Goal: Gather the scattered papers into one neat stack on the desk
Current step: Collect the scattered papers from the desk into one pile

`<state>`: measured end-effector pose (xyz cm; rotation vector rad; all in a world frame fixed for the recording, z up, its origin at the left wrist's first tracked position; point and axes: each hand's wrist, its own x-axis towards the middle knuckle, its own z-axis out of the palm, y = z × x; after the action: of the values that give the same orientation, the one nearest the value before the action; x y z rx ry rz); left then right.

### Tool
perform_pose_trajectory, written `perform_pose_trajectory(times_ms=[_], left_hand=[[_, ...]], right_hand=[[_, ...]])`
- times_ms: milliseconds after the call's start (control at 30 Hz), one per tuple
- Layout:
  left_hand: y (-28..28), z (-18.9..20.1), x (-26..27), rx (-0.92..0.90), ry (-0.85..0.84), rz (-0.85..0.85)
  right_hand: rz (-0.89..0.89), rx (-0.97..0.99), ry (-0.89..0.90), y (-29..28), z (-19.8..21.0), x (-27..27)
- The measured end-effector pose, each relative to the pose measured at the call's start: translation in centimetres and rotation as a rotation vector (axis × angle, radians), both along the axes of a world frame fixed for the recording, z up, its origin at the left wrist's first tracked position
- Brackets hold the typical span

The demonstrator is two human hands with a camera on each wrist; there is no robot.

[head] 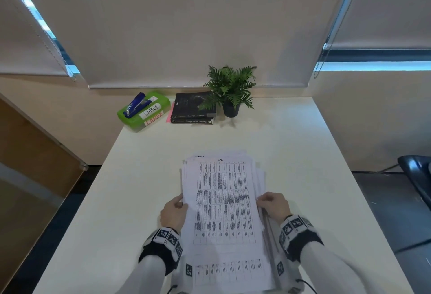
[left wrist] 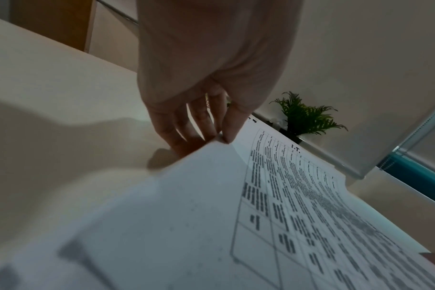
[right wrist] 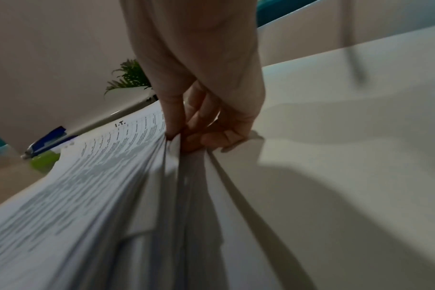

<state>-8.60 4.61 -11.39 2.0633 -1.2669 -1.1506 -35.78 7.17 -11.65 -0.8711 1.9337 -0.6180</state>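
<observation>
At the near middle of the white worktop (head: 303, 153), seen from the head camera, a loose stack of papers (head: 224, 200) lies with a printed table facing up, its sheet edges uneven at the top and the right. The left hand (head: 173, 214) holds the stack's left edge at 9 o'clock, thumb on top of the top sheet; the right hand (head: 275, 206) holds the right edge at 3 o'clock, thumb on top and fingers curled under. Toward 12 o'clock, well apart from the stack, stand a potted fern (head: 229, 88), two dark books (head: 193, 108) stacked just left of it, and at 11 o'clock a green box (head: 144, 111) labelled LARGE with a blue stapler (head: 135, 106) lying on it.

From the left wrist camera, the left hand's fingers (left wrist: 166, 127) reach down beside the edge of the stack, while the thumb presses the top sheet, so the edge is pinched between them. The sheet curves upward toward the lens. The fern shows at 2 o'clock behind the paper.

From the right wrist camera, the right hand's fingers (right wrist: 226, 135) are curled around the fanned right edges of many sheets, the thumb on top, gripping the bundle. The sheets splay apart toward the lens. The stapler and box show at 9 o'clock, the fern at 11 o'clock.
</observation>
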Motion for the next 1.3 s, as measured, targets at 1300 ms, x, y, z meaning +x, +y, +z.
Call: perform_pose_trajectory(times_ms=[1300], left_hand=[[-1.1, 0.9, -2.5, 0.433, 0.275, 0.089]], right_hand=[[-0.088, 0.262, -0.234, 1.4, 2.3, 1.8]])
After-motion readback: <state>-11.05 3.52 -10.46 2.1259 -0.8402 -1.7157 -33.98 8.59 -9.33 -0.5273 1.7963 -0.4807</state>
